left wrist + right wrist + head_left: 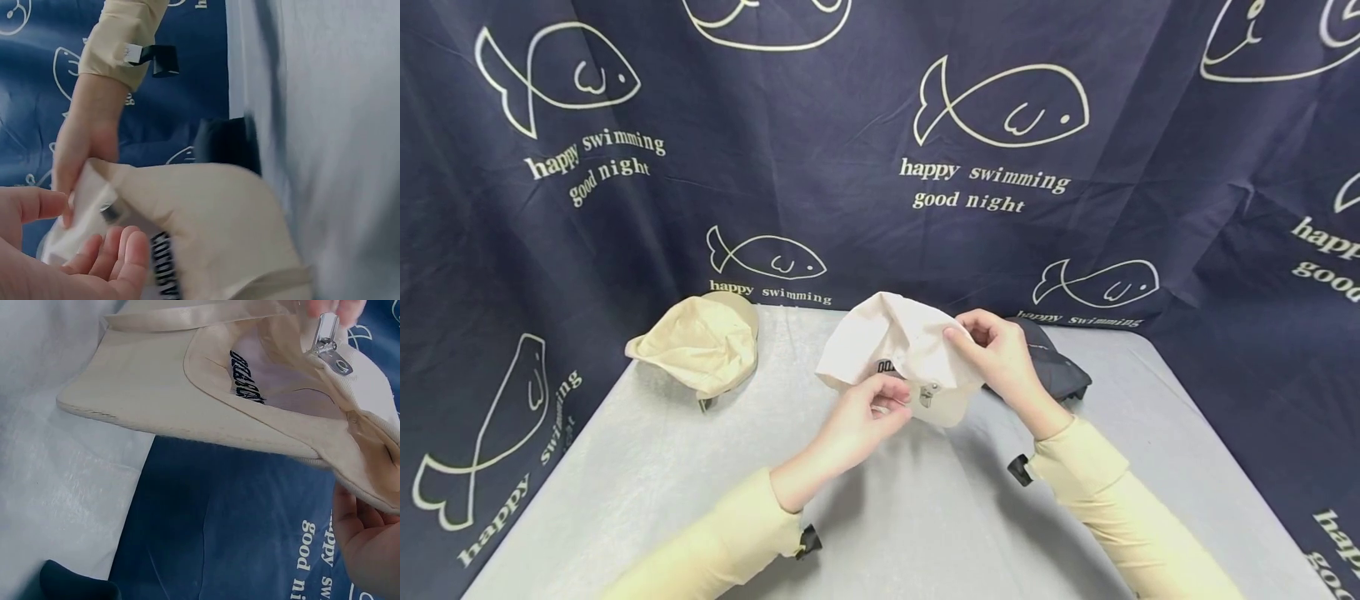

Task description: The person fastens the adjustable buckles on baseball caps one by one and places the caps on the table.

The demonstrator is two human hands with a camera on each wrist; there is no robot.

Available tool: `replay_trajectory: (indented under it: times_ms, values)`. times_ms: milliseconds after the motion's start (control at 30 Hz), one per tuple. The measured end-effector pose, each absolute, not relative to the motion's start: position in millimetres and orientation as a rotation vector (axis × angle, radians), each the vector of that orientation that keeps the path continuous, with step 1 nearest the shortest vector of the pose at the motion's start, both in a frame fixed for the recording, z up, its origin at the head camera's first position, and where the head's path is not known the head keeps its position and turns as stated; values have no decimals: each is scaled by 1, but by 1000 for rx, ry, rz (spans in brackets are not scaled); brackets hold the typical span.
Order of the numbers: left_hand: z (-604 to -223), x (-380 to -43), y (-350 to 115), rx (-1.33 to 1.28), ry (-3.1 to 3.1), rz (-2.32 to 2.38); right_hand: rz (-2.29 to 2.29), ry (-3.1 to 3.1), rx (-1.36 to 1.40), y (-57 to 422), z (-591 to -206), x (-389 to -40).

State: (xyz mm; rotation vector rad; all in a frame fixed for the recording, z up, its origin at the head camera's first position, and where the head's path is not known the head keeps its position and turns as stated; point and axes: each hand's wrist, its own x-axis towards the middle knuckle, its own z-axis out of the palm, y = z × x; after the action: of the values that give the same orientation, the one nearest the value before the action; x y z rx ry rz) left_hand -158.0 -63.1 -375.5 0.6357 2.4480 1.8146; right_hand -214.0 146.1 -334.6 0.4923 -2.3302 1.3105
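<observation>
Off-white cap point(859, 343) — up above the desk point(925, 525), between a beige cap point(696, 346) left and a dark cap point(1060, 368) right — the right hand point(1002, 358) pinches its side, the left hand point(863, 417) half-open and empty near its buckle point(928, 394)

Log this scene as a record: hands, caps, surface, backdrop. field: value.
right hand: grips pale cap
left hand: beside metal buckle, thumb and fingertips apart
lettering: black, inside pale cap
tan cap: on table, left
dark cap: right, partly behind right hand
table: light grey
backdrop: navy, fish drawings
</observation>
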Motion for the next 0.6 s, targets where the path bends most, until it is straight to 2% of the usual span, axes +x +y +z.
replay_trajectory:
  times_ms: [200,600]
  values:
    - [-372,-161,-53,472,2268,1919,1317,-2333,500,146,-335,-214]
    - [-360,-153,-43,406,2157,2019,1320,-2344,480,145,-334,-214]
